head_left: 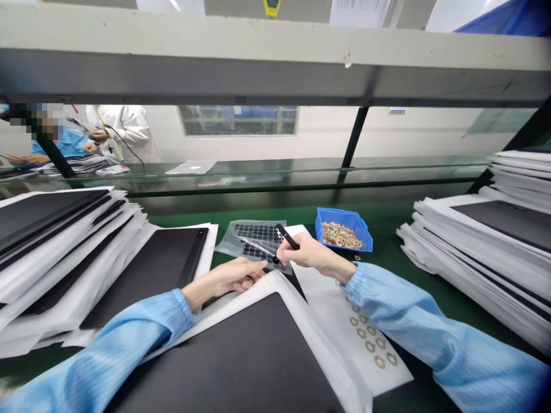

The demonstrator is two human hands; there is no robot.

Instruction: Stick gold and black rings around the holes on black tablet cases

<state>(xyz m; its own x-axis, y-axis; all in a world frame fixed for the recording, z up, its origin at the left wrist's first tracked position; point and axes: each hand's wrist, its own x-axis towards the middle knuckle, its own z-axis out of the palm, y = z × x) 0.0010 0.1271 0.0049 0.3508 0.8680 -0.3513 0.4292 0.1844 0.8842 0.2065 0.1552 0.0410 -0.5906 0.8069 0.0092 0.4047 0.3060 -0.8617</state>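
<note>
My right hand (307, 252) grips a black pen-like tool (287, 236). Its lower end points down at a small black round piece (275, 260) near the edge of a clear sheet (232, 240) bearing rows of black dots. Beside that sheet is my left hand (230, 276), index finger stretched toward the round piece and the other fingers loosely bent; it appears to hold nothing. Below both hands a flat black panel (241, 355) lies on white wrapping (275, 281). Under my right forearm, a white sheet (344, 327) carries several brass-coloured rings (370, 346).
A blue bin (365, 236) of small brass-coloured parts (340, 234) stands behind my right hand. Stacks of wrapped black panels rise at the left (129, 229) and right (465, 252). A shelf (258, 51) crosses overhead. Two people (73, 140) work beyond the bench at far left.
</note>
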